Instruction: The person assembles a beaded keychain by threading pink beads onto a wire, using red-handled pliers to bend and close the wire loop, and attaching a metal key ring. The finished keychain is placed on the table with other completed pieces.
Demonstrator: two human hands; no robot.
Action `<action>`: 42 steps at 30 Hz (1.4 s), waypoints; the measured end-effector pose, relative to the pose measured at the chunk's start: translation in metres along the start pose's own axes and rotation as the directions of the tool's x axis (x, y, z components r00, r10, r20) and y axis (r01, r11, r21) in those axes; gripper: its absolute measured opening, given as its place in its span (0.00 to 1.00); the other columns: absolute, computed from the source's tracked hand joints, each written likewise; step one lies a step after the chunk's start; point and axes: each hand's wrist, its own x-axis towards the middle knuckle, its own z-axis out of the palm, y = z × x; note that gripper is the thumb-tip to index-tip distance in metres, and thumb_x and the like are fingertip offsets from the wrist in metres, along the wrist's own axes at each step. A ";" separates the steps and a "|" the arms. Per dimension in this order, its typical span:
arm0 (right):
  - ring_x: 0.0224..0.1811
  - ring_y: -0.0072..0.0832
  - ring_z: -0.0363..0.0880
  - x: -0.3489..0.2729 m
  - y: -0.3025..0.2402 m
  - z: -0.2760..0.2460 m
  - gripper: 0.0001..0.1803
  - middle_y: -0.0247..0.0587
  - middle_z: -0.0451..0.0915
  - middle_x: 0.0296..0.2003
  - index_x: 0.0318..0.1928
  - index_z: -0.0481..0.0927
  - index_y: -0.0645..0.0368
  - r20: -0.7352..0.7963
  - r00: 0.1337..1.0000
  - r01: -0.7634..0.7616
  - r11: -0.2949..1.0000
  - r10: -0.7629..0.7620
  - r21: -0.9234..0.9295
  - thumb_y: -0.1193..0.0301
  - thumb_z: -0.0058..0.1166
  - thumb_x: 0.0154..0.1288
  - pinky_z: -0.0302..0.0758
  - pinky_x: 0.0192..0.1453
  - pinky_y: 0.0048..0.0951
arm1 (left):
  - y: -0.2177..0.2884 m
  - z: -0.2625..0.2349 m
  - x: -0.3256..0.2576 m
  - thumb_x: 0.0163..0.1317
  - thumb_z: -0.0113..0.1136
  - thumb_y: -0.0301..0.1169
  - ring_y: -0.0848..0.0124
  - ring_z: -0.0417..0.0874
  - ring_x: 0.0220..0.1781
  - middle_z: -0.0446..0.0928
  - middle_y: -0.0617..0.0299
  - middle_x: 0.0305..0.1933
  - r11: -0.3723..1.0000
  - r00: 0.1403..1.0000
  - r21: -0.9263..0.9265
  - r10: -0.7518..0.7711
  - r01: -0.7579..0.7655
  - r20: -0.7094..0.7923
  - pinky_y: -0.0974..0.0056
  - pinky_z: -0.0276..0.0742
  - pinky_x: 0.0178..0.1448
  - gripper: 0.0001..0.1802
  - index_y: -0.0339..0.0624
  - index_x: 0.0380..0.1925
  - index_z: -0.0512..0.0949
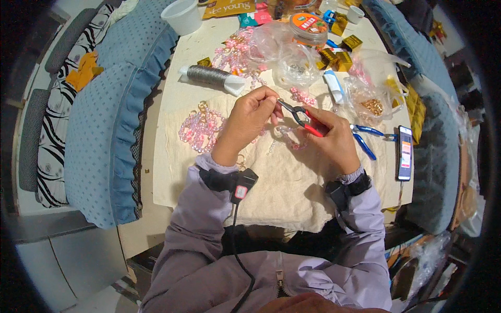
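Note:
My right hand (pixel 336 138) is closed round the red handles of a pair of small pliers (pixel 299 116). The dark jaws of the pliers point up and left, and their tip meets my left fingertips. My left hand (pixel 250 117) is pinched there; what lies between its fingers is too small to make out. Just below both hands, a strand of pink and clear beads (pixel 292 138) rests on the cream cloth (pixel 276 195). Left of my left hand lies a coiled heap of pink bead strands (pixel 201 128) with gold-coloured clasps.
Blue-handled pliers (pixel 365 141) and a phone (pixel 404 154) lie to the right. A grey thread spool (pixel 211 77) sits at the far left. Farther back are bead bunches (pixel 237 49), plastic bags (pixel 297 68), a round tub (pixel 308 28) and a white bucket (pixel 181 18).

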 end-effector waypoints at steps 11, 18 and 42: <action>0.32 0.27 0.81 0.000 -0.005 -0.002 0.27 0.45 0.83 0.34 0.55 0.84 0.61 0.043 0.995 -0.088 0.995 0.086 0.043 0.71 0.73 0.52 0.79 0.39 0.27 | 0.000 0.002 -0.002 0.73 0.50 0.32 0.87 0.64 0.23 0.70 0.73 0.26 0.985 0.998 0.167 -0.024 0.035 -0.065 0.76 0.58 0.27 0.10 0.40 0.33 0.75; 0.33 0.23 0.79 0.000 -0.003 -0.003 0.26 0.41 0.81 0.32 0.54 0.84 0.62 0.048 0.995 -0.094 0.989 0.089 0.117 0.73 0.71 0.52 0.77 0.39 0.25 | 0.003 -0.002 -0.001 0.74 0.51 0.34 0.86 0.61 0.19 0.66 0.74 0.20 0.991 0.996 0.104 -0.084 0.083 -0.001 0.76 0.57 0.23 0.13 0.41 0.30 0.74; 0.33 0.25 0.81 0.002 -0.012 -0.011 0.24 0.43 0.81 0.32 0.53 0.84 0.65 0.087 0.990 -0.121 0.990 0.114 0.073 0.75 0.66 0.52 0.77 0.40 0.27 | 0.015 -0.006 -0.004 0.70 0.50 0.32 0.81 0.71 0.15 0.76 0.64 0.19 0.958 0.957 0.053 -0.284 0.282 0.056 0.75 0.64 0.20 0.13 0.40 0.26 0.75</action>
